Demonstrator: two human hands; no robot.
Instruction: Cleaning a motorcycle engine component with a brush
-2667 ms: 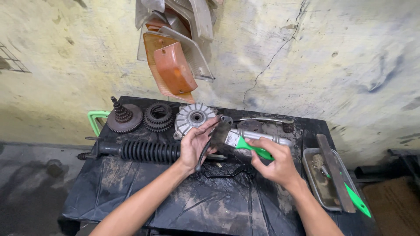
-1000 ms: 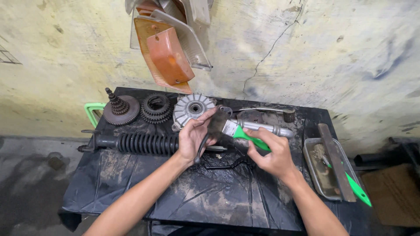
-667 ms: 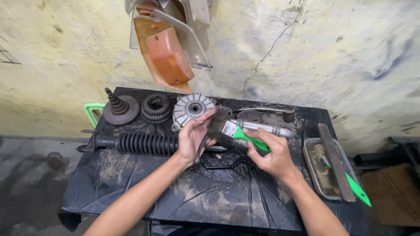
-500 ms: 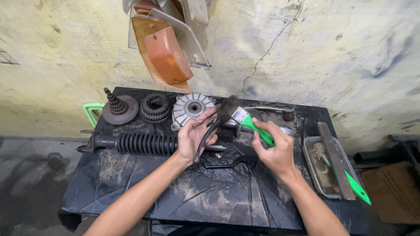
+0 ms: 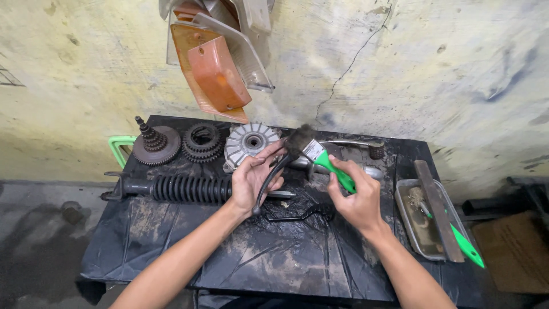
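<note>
My left hand (image 5: 253, 177) holds a thin, curved black metal part (image 5: 269, 182) above the middle of a black-covered table (image 5: 171, 252). My right hand (image 5: 354, 197) grips the green handle of a paintbrush (image 5: 320, 157). The brush's dark bristles touch the upper end of the black part, near my left fingertips. A second curved black piece (image 5: 306, 213) lies on the table just below both hands.
At the back of the table sit a stepped gear (image 5: 153, 147), a toothed gear cluster (image 5: 201, 142) and a finned silver hub (image 5: 249, 143). A black coil-spring shock absorber (image 5: 183, 187) lies at left. A metal tray (image 5: 420, 220) with a flat file and a green-handled tool stands at right. Orange lamp covers (image 5: 214, 74) hang on the wall.
My right hand has lifted the brush up and to the left, from a flatter angle to the upper end of the black part. My left hand has tilted the part upright.
</note>
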